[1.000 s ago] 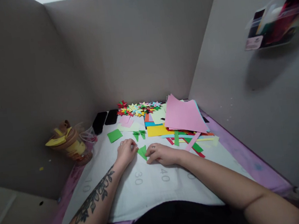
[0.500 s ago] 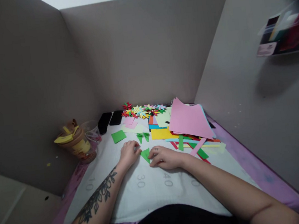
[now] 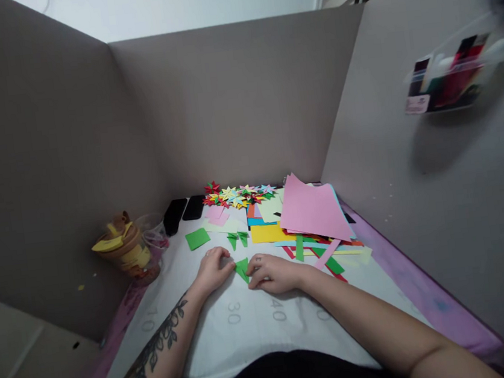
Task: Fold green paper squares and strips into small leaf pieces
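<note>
A small folded piece of green paper (image 3: 241, 268) lies on the white mat between my hands, its point toward me. My left hand (image 3: 216, 271) is curled at its left edge, the thumb touching the paper. From the right, my right hand (image 3: 273, 273) pinches the paper's right side with bent fingers, which hide part of that edge. Just beyond are two small folded green pieces (image 3: 238, 239), side by side. Further left a flat green paper square (image 3: 198, 238) rests on the mat.
Folded paper stars (image 3: 239, 195) are heaped at the back. Pink sheets (image 3: 313, 209) and coloured strips (image 3: 328, 260) lie to the right. Two black flat objects (image 3: 186, 211), a brown-and-yellow pot (image 3: 127, 252) and a clear cup (image 3: 151, 226) stand left. Grey panels (image 3: 242, 99) enclose three sides.
The view has tilted up slightly and shifted. On the green paper, a narrow flap now shows beside my right fingers. Both hands stay at the paper.
</note>
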### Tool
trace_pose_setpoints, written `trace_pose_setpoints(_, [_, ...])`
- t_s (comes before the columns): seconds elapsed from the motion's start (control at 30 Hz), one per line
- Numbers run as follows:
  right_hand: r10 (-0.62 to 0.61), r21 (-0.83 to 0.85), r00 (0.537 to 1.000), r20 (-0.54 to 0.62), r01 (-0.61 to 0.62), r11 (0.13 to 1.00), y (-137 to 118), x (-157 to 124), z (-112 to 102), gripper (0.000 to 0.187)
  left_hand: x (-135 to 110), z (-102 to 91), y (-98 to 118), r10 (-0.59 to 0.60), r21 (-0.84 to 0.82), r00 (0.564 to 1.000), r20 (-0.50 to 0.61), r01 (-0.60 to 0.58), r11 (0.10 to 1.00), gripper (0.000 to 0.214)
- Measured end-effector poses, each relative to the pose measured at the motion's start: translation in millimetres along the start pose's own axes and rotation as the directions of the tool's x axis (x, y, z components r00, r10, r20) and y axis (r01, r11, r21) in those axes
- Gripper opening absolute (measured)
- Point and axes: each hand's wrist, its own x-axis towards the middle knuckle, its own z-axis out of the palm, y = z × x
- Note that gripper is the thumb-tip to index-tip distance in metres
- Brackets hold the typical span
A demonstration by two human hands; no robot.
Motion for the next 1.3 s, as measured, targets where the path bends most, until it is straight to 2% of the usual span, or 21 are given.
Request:
trace_pose_setpoints(0.23, [0.008,-0.010,1.000,-0.018,-0.008,1.000,2,-1,2,0.019,-2,-2.5,5,0.100,-0.096,0.995,0.006,-0.099,0.990,0.010])
trace_pose_setpoints(0.3, [0.004,-0.009,1.000,-0.016,-0.004,1.000,1,-1,1,0.020,-5,-4.0,8,0.170,-0.088,0.983,0.064,-0.164,0.983,0.012])
trace_pose_setpoints(0.43, [0.002,-0.012,1.000,-0.002,-0.002,1.000,-2,-1,-3,0.021,-12,-8.2,15,0.350,-0.053,0.909,0.226,-0.347,0.936,0.021])
trace_pose_setpoints(0.57, [0.011,-0.016,1.000,0.017,-0.011,1.000,-4,-2,-5,0.023,-16,-11.6,20,0.430,-0.016,0.855,0.290,-0.445,0.895,0.027])
trace_pose_setpoints(0.67, [0.018,-0.020,0.999,0.029,-0.018,1.000,-5,-3,-6,0.023,-15,-12.6,20,0.443,0.011,0.841,0.310,-0.469,0.883,0.027])
trace_pose_setpoints(1.1, [0.018,-0.012,1.000,0.016,-0.018,1.000,-3,-4,-5,0.023,-15,-6.9,13,0.488,0.003,0.846,0.215,-0.500,0.866,0.022])
trace_pose_setpoints(1.3, [0.023,-0.010,1.000,0.008,-0.023,1.000,-3,-5,-4,0.023,-15,-6.6,14,0.472,0.005,0.855,0.215,-0.485,0.875,0.021])
